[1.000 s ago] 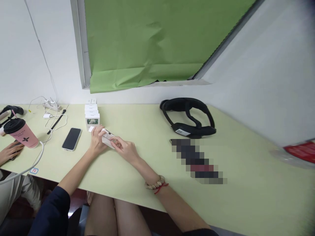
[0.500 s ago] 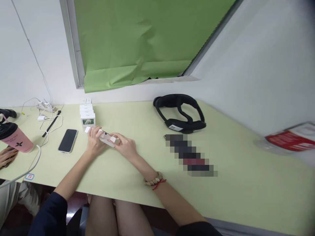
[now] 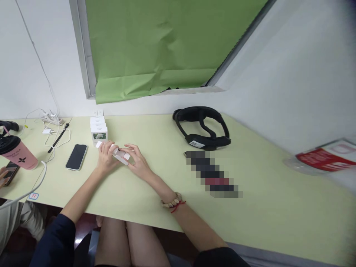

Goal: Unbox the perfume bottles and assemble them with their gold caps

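Note:
A small white carton [image 3: 121,159] lies tilted on its side, with a white flap at each end. My left hand [image 3: 106,156] is closed around its left part. My right hand [image 3: 139,163] is at the carton's right end, thumb by the lower edge and fingers lifted apart above the flap. What is inside the carton cannot be made out. Just behind my left hand stands a row of several similar white boxes [image 3: 99,135], the front one with a white flower picture.
Left of my hands lie a phone [image 3: 76,157], white cables [image 3: 65,137] and a pink drink cup [image 3: 20,155]. Another person's hand [image 3: 3,176] is on a dark phone at the far left. A black headset [image 3: 210,141] and a pixelated item [image 3: 213,174] lie to the right.
My right hand's fingers have lifted and spread from the carton's end flap. My left hand still grips the carton. At the far left, the other person's hand has shifted, showing more of the phone.

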`<state>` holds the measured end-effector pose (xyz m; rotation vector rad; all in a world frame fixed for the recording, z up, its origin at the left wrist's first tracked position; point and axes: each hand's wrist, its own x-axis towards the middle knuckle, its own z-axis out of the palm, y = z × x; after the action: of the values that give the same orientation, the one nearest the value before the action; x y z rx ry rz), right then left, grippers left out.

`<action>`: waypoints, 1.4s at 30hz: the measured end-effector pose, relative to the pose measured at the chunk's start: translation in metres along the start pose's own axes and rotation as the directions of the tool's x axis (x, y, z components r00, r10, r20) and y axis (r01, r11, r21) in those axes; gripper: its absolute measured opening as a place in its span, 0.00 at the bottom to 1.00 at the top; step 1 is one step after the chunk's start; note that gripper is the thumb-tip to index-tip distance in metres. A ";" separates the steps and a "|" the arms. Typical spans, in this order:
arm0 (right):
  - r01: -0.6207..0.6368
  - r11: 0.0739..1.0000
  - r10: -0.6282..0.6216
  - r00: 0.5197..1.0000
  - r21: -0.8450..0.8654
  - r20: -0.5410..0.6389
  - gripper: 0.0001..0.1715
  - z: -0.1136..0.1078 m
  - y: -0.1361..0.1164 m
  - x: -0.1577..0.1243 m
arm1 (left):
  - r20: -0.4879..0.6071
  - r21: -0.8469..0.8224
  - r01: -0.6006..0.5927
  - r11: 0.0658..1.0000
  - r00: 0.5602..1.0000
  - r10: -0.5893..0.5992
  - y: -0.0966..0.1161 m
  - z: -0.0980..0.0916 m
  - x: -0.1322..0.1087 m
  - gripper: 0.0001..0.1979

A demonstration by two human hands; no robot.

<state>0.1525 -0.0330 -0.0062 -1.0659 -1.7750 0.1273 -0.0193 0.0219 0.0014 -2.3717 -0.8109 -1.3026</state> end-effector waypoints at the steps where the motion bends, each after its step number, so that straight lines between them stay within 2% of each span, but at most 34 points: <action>1: 0.000 1.000 0.000 1.000 -0.003 -0.004 0.17 0.000 0.000 0.000 | 0.009 0.004 0.001 1.000 1.000 -0.001 -0.001 0.001 -0.001 0.25; 6: -0.051 0.999 0.051 0.999 -0.017 -0.009 0.13 -0.001 0.001 0.002 | -0.019 0.022 -0.069 0.997 0.997 0.070 -0.001 0.003 -0.002 0.26; 10: -0.097 0.991 0.100 0.995 0.089 -0.029 0.11 -0.001 -0.001 0.004 | -0.061 0.001 -0.078 0.997 0.995 0.078 -0.001 0.003 0.000 0.27; 15: -0.165 0.939 0.151 0.986 0.301 0.069 0.23 0.002 -0.004 0.007 | -0.075 -0.015 0.011 1.000 0.997 -0.012 -0.005 0.000 0.002 0.30; 17: -0.227 0.912 0.201 0.974 0.343 0.109 0.26 0.000 -0.002 0.009 | -0.107 -0.024 -0.016 1.000 0.994 0.013 -0.006 0.000 0.002 0.30; 19: -0.283 0.910 0.260 0.959 0.303 0.114 0.25 -0.002 0.003 0.009 | -0.130 -0.027 -0.078 0.997 0.989 0.074 -0.006 0.002 0.002 0.27; 21: -0.339 0.916 0.324 0.941 0.215 0.102 0.19 -0.005 0.008 0.010 | -0.106 -0.032 -0.131 0.991 0.986 0.127 -0.005 0.005 0.001 0.24; 24: -0.410 0.901 0.399 0.912 0.142 0.098 0.09 -0.005 0.009 0.011 | -0.005 -0.033 -0.151 0.988 0.988 0.151 -0.001 0.009 -0.001 0.18; 27: -0.487 0.846 0.466 0.873 0.214 0.145 0.07 0.002 0.005 0.011 | 0.116 -0.006 -0.126 0.992 0.985 0.126 0.007 0.010 -0.003 0.14; 29: -0.568 0.766 0.537 0.823 0.301 0.187 0.06 0.009 0.002 0.011 | 0.173 0.018 -0.122 0.992 0.978 0.117 0.014 0.010 -0.003 0.15; 32: -0.640 0.664 0.623 0.759 0.388 0.187 0.06 0.015 0.002 0.010 | 0.211 0.051 -0.148 0.988 0.968 0.135 0.021 0.011 -0.002 0.16; 35: -0.675 0.606 0.672 0.717 0.421 0.184 0.05 0.014 0.004 0.011 | 0.208 0.079 -0.196 0.977 0.962 0.176 0.020 0.011 0.000 0.14; 37: -0.680 0.583 0.675 0.710 0.446 0.200 0.05 0.011 0.005 0.012 | 0.192 0.099 -0.203 0.974 0.964 0.181 0.015 0.010 0.002 0.13; 42: -0.652 0.551 0.668 0.719 0.522 0.193 0.12 0.002 0.008 0.018 | 0.217 0.116 -0.057 0.992 0.976 0.030 -0.006 0.006 0.006 0.14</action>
<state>0.1535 -0.0147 0.0012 -1.2189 -1.0824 1.0452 -0.0162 0.0318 0.0030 -2.4451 -0.8670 -0.9614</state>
